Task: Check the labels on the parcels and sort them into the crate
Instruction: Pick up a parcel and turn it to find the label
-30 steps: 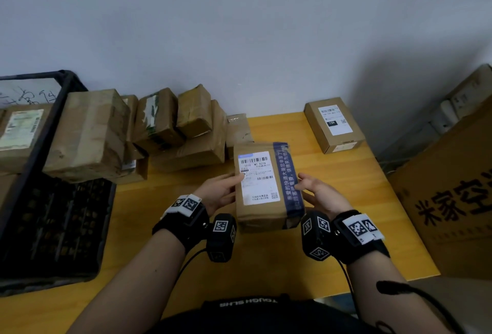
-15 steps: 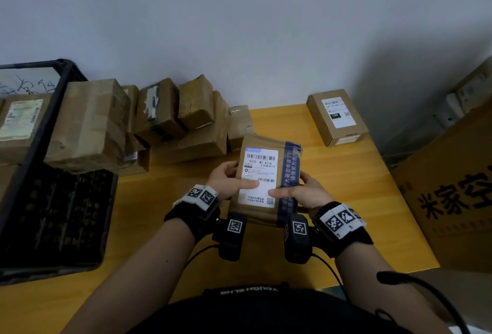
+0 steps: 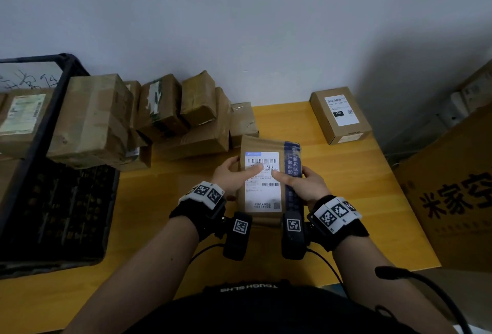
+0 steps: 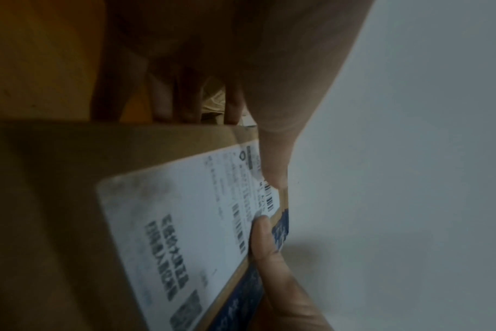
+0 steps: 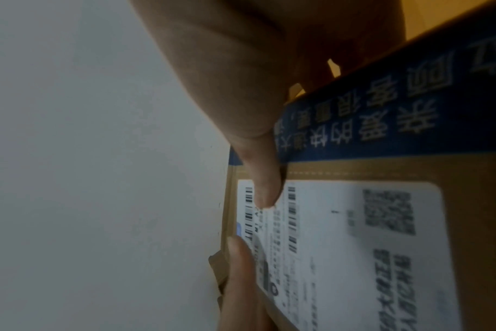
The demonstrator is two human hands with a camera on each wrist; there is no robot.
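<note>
1. Since the earlier frame the parcel (image 3: 269,182) has been tilted up toward the face and both thumbs have slid onto its label (image 3: 263,182).
2. Crate (image 3: 61,88) at far left, one labelled box inside; likely the sorting target.
3. Left hand (image 3: 231,178) grips the parcel's left edge, thumb across the label.
4. Right hand (image 3: 306,187) grips the right edge; parcel held above the bench (image 3: 346,174), presumably for reading.

Both hands raised side by side, left hand (image 3: 232,177) and right hand (image 3: 306,186) gripping, thumbs pressed forward
</note>
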